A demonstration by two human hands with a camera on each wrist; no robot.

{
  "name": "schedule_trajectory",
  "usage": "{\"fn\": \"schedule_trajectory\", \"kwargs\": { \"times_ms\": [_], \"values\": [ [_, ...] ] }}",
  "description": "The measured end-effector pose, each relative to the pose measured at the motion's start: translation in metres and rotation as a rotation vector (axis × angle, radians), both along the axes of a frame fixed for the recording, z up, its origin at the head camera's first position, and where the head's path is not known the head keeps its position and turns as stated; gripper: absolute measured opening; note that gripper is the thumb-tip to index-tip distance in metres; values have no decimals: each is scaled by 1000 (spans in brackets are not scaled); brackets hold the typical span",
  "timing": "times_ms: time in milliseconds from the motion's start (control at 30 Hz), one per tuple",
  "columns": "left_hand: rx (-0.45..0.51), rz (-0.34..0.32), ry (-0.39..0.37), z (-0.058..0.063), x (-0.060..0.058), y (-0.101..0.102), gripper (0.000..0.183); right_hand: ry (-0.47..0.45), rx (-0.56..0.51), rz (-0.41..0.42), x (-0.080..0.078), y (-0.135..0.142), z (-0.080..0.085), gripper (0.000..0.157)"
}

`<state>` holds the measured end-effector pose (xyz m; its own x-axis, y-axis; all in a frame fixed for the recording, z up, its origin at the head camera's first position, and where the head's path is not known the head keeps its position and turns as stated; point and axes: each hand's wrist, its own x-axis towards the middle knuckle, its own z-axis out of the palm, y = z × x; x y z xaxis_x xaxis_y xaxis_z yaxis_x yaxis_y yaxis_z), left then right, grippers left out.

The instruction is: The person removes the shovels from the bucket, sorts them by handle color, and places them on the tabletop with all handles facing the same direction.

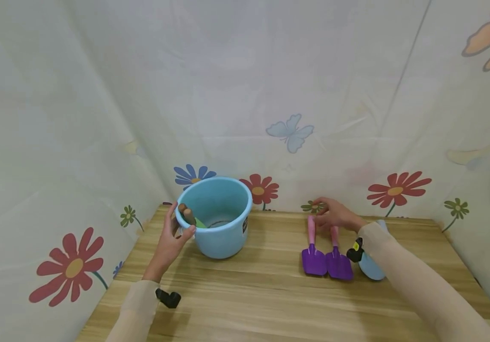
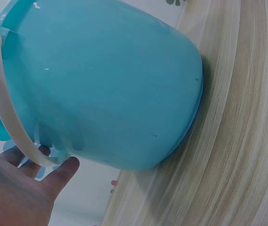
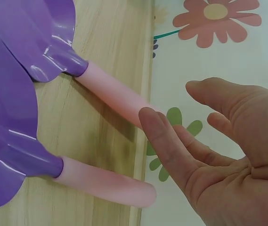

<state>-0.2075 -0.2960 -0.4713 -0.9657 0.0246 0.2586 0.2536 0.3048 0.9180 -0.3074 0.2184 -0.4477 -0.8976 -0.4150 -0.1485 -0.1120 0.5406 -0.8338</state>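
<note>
A light blue bucket [image 1: 221,242] stands upright on the left half of the table. My left hand [image 1: 172,244] holds its left side at the rim, fingers and thumb spread about the white bail handle [image 2: 6,99]. Two brown tool handles [image 1: 189,216] lean inside the bucket, with a green part below them. On the right, two toy shovels lie side by side: a left shovel [image 1: 314,261] and a right shovel [image 1: 340,266], both with purple blades and pink handles. My right hand [image 1: 334,213] hovers over the handle ends, fingers apart and nothing held.
Beneath the right forearm lies a light blue object [image 1: 371,267], partly hidden, its kind unclear. The wooden table [image 1: 245,304] meets a flower-printed curtain [image 1: 245,95] at the back and sides.
</note>
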Motion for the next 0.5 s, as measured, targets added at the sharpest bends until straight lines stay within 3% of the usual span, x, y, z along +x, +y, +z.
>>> {"fn": "schedule_trajectory", "kwargs": {
  "times_ms": [333, 500],
  "values": [
    [-9, 4, -4, -1, -1, -1, 90, -9, -55, 34, 0, -7, 2, 62],
    [-7, 10, -1, -2, -2, -1, 90, 48, 1, 54, 1, -11, 7, 62]
  ]
}}
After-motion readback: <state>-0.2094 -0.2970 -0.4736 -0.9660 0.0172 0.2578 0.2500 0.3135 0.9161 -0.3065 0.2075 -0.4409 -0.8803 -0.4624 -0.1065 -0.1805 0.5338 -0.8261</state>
